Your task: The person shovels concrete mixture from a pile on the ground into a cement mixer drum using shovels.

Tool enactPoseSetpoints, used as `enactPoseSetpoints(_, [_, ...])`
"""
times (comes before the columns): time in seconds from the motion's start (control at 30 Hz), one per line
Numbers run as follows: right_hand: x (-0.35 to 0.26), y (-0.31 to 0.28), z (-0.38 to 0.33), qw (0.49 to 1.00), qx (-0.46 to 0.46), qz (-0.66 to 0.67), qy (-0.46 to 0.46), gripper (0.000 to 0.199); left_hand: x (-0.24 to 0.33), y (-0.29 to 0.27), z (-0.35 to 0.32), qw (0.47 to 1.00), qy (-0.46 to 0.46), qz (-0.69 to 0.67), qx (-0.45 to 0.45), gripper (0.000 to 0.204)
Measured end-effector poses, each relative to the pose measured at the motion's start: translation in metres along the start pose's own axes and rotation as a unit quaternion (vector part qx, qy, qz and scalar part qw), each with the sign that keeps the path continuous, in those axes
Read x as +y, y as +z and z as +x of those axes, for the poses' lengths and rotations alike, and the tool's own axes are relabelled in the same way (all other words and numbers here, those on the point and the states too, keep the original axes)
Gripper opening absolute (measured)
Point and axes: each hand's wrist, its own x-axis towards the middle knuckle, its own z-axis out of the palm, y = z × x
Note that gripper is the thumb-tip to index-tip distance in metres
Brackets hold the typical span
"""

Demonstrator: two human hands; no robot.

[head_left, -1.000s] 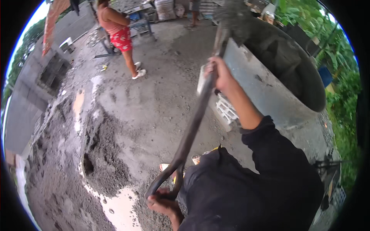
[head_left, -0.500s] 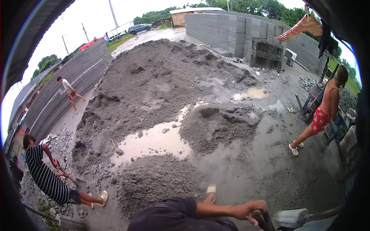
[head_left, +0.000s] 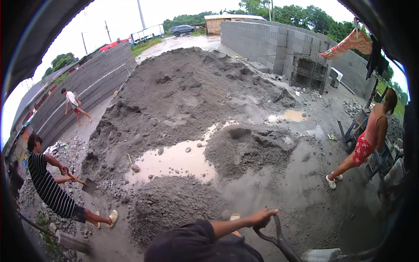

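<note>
From the dark sleeve at the lower middle, my left arm reaches to the right. Its hand (head_left: 263, 218) is closed around the top of a dark, loop-shaped handle, which looks like the D-grip of a shovel (head_left: 279, 243). The shaft runs down to the right and leaves the picture, so its blade is hidden. My right hand is outside the view. Just beyond my forearm lies a mound of wet grey gravelly sand (head_left: 176, 203). My pale clog (head_left: 235, 217) shows partly behind the forearm.
A person in a striped shirt (head_left: 50, 187) at left holds a shovel (head_left: 89, 186). Another in red shorts (head_left: 364, 148) stands at right; a third (head_left: 73, 102) walks beside a block wall (head_left: 87, 96). A muddy puddle (head_left: 174, 159) lies before the large sand heap (head_left: 187, 83).
My left hand has moved left and slightly up, and more of the handle's loop shows. The striped-shirt person's shovel blade has risen. The view has turned slightly left.
</note>
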Motion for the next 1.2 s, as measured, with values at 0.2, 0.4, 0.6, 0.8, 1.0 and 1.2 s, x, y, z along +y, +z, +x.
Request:
enactPoseSetpoints(0.2, [0.111, 0.059, 0.048, 0.964, -0.186, 0.091, 0.169, 0.053, -0.078, -0.130, 0.002, 0.938, 0.105, 0.165, 0.285, 0.045])
enactPoseSetpoints(0.4, [0.271, 0.105, 0.077, 0.878, -0.259, 0.225, 0.332, 0.046, -0.120, -0.260, -0.079, 0.898, -0.106, -0.015, 0.427, 0.067])
enactPoseSetpoints(0.6, [0.419, 0.178, 0.098, 0.730, -0.235, 0.312, 0.560, 0.018, -0.154, -0.262, -0.180, 0.858, -0.120, -0.234, 0.441, 0.054])
enactPoseSetpoints(0.8, [0.521, 0.210, 0.111, 0.617, -0.236, 0.306, 0.685, 0.012, -0.216, -0.214, -0.177, 0.791, -0.142, -0.454, 0.384, 0.041])
enactPoseSetpoints(1.0, [0.581, 0.272, 0.120, 0.589, -0.234, 0.260, 0.729, 0.016, -0.228, -0.192, -0.143, 0.719, -0.122, -0.527, 0.436, 0.039])
enactPoseSetpoints(1.2, [0.684, 0.349, 0.094, 0.630, 0.008, 0.171, 0.758, 0.030, -0.144, -0.205, -0.136, 0.532, 0.092, -0.598, 0.592, 0.038])
